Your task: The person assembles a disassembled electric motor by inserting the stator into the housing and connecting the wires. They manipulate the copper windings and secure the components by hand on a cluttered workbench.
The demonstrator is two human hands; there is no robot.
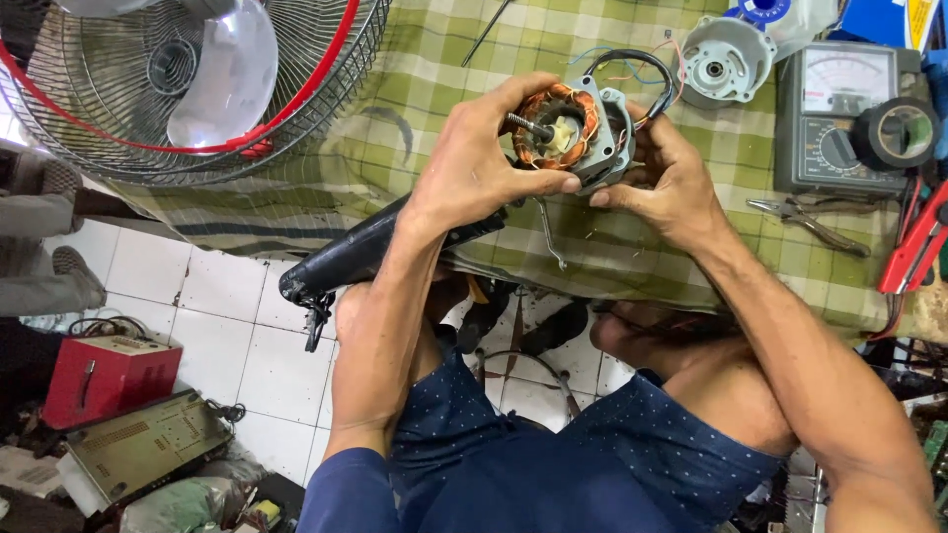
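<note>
I see both hands, left (474,168) and right (662,183), clamped around the fan motor (573,123) above the checked cloth (395,109), inspection step; next needs steady turning, judging by grip.

Fan motor (571,131), grey metal housing, copper windings exposed, shaft pointing left, held above checked cloth

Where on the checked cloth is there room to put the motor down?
Bare cloth lies between the fan cage and the grey motor cover, above the left hand. Another free strip lies below the pliers, beside the right hand. The right side is crowded: meter, tape roll, red-handled tool.
</note>
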